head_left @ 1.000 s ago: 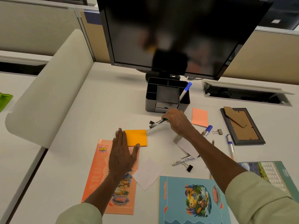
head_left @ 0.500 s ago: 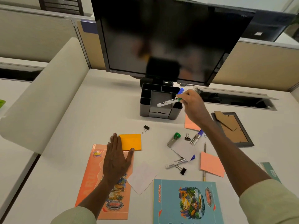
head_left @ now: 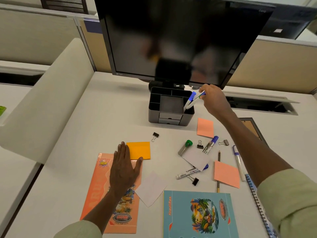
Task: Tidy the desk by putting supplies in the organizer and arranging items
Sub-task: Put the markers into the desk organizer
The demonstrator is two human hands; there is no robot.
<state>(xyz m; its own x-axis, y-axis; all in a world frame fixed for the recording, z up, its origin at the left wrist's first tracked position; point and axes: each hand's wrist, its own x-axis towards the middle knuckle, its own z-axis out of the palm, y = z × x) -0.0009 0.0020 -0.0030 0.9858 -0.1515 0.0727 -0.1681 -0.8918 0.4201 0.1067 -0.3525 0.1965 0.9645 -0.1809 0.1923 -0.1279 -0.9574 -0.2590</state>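
Observation:
A black desk organizer (head_left: 155, 115) stands in front of the monitor, with a blue-capped marker (head_left: 190, 99) leaning in its right slot. My right hand (head_left: 214, 100) pinches a white marker (head_left: 194, 102) whose lower end dips into that same slot. My left hand (head_left: 124, 166) lies flat on an orange booklet (head_left: 96, 194), fingers touching an orange sticky pad (head_left: 140, 150). Loose markers (head_left: 210, 145) (head_left: 186, 174), binder clips (head_left: 155, 135) (head_left: 193, 180), a green-capped item (head_left: 186, 146), a pencil (head_left: 218, 157) and pink notes (head_left: 205, 127) (head_left: 226, 174) are scattered on the desk.
A dark monitor (head_left: 171, 40) towers behind the organizer. A blue booklet (head_left: 199, 215) lies at the front, white paper (head_left: 151, 188) beside it, a spiral notebook (head_left: 257, 203) and a picture frame (head_left: 248, 122) at the right. A curved divider (head_left: 42, 103) bounds the left.
My right hand lifted the marker from beside the orange pad up to the organizer and tipped it into the right slot. The left hand stayed flat on the booklet.

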